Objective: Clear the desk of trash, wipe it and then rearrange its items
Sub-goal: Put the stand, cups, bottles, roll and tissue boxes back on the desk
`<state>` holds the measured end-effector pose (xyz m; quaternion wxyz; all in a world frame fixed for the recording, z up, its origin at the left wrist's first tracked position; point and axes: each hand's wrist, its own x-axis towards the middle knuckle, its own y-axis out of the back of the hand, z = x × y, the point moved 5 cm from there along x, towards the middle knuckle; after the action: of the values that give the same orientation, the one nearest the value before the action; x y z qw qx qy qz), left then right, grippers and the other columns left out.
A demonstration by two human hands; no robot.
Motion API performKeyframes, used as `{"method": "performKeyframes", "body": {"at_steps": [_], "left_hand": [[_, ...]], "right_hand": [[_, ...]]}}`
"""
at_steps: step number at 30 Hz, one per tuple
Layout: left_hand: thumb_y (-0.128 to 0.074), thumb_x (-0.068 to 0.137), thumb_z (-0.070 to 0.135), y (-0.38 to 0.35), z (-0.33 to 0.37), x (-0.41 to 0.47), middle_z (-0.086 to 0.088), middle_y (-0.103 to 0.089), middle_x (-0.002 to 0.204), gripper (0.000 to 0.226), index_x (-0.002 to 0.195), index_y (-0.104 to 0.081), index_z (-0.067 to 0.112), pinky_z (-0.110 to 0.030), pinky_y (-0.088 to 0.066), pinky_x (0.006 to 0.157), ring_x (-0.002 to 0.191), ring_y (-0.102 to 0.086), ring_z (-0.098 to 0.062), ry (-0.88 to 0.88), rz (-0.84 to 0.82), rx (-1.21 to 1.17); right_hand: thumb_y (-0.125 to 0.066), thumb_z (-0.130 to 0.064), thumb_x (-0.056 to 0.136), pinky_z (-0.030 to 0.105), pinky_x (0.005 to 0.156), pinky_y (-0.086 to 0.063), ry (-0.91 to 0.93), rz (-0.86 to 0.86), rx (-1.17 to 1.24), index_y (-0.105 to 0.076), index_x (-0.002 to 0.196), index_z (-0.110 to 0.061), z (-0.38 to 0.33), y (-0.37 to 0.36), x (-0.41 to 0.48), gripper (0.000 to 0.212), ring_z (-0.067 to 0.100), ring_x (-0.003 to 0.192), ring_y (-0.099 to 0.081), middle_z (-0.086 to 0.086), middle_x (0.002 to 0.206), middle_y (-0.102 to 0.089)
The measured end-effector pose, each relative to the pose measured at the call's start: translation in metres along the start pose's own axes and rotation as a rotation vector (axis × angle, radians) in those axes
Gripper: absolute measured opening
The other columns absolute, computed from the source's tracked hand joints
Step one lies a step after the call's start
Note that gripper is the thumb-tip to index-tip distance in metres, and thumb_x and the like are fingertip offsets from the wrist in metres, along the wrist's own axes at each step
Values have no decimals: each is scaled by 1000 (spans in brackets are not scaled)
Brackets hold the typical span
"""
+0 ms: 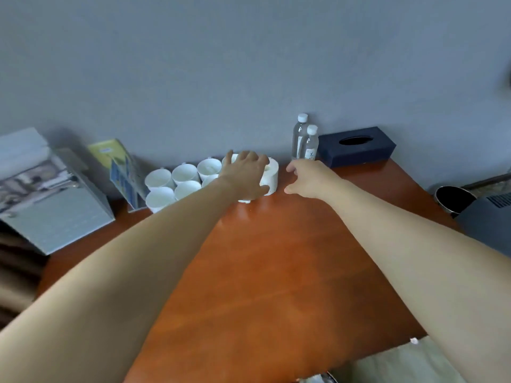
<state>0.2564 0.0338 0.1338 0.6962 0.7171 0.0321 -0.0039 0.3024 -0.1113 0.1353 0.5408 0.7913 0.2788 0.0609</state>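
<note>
Grey wall backs a glossy reddish-brown wooden worktop [276, 258]. At twelve o'clock the left hand [244, 175] clasps a blurred white cylindrical roll [272, 176] from above, hiding most of it. The right hand [307, 178], at its three o'clock, is loosely curled and holds nothing. White ceramic cups [184, 174] crowd its nine o'clock. Two clear plastic bottles [300, 139] and a dark blue tissue box [356, 146] stand at one o'clock.

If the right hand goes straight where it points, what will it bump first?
Most likely the white round pot that the left hand grips: the right hand points at its side, a small gap away. Depth is hard to judge here.
</note>
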Motion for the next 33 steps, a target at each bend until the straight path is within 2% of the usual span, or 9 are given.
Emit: {"method": "performKeyframes", "body": {"at_steps": [6, 10, 16, 21, 26, 33], "left_hand": [[-57, 89, 47, 41, -41, -138, -5, -41, 145, 65, 144, -34, 23, -57, -9, 117, 141, -28, -24, 192, 44, 28], [-55, 89, 48, 67, -75, -224, -4, -43, 141, 63, 143, -35, 23, -57, -10, 116, 138, -31, -26, 323, 87, 37], [-56, 89, 53, 93, -139, -356, -5, -41, 145, 68, 145, -34, 22, -59, -8, 117, 142, -29, -27, 518, 149, 66], [-57, 87, 53, 94, -191, -473, -4, -44, 142, 69, 144, -35, 22, -59, -10, 116, 141, -30, -26, 690, 144, 94], [-55, 88, 50, 100, -242, -594, -5, -45, 141, 63, 141, -40, 20, -60, -9, 117, 141, -30, -26, 829, 141, 134], [-57, 88, 55, 110, -297, -733, -5, -45, 139, 66, 141, -39, 19, -61, -9, 116, 140, -31, -25, 1043, 117, 177]], "right_hand": [[-70, -41, 79, 34, 90, -47, 195, 21, -72, -49, 133, -30, -102, -14, -84, 59, 22, 114, -57, -3, 127, -57], [-68, -34, 79, 33, 80, -49, 319, 10, -72, -47, 134, -32, -174, -21, -127, 60, 21, 105, -59, -3, 125, -58], [-69, -36, 79, 39, 93, -50, 539, -43, -88, -49, 132, -31, -287, -53, -186, 56, 23, 114, -56, -2, 126, -60], [-71, -33, 81, 39, 94, -50, 728, -66, -93, -49, 135, -30, -390, -97, -237, 59, 22, 116, -56, -1, 131, -58], [-74, -35, 80, 41, 96, -48, 898, -131, -51, -53, 131, -28, -493, -151, -298, 55, 23, 113, -57, -1, 119, -63], [-69, -37, 83, 39, 95, -48, 1086, -216, -52, -48, 135, -30, -607, -208, -372, 56, 20, 113, -56, -2, 125, -58]]}}
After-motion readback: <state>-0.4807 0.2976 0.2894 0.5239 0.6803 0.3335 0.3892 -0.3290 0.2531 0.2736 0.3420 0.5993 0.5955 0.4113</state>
